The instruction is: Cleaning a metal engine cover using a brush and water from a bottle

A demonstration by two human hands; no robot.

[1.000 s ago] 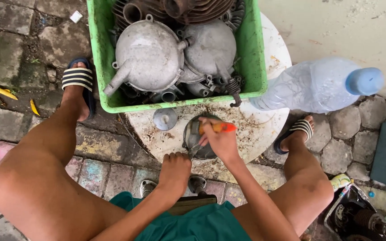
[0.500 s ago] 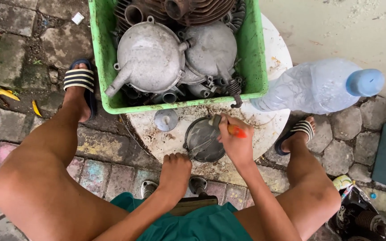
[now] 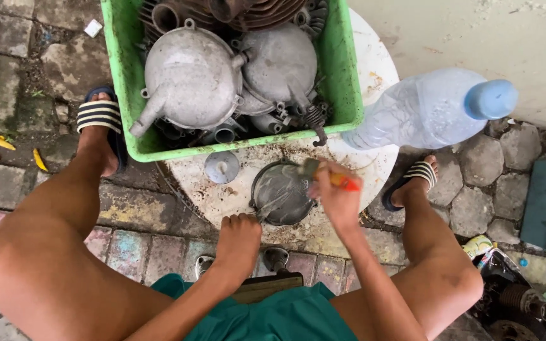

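My right hand [image 3: 336,201] is closed around an orange-handled brush [image 3: 344,182], whose head rests on the upper right edge of a round dark metal cover [image 3: 280,194]. The cover lies flat on a round white table top [image 3: 235,189]. My left hand [image 3: 240,235] rests fisted at the table's near edge, touching the lower left rim of the cover; whether it pinches anything I cannot tell. A small round grey metal disc [image 3: 222,167] lies to the left of the cover.
A green plastic crate [image 3: 121,76] full of grey engine casings [image 3: 191,76] and rusty finned parts stands on the table's far half. A clear plastic bottle with a blue cap [image 3: 431,110] lies at the right. Dark parts and a teal box [image 3: 541,202] sit on the paving at right.
My right hand has moved with the brush from the cover's left part to its upper right edge. My left hand has stayed at the near rim.
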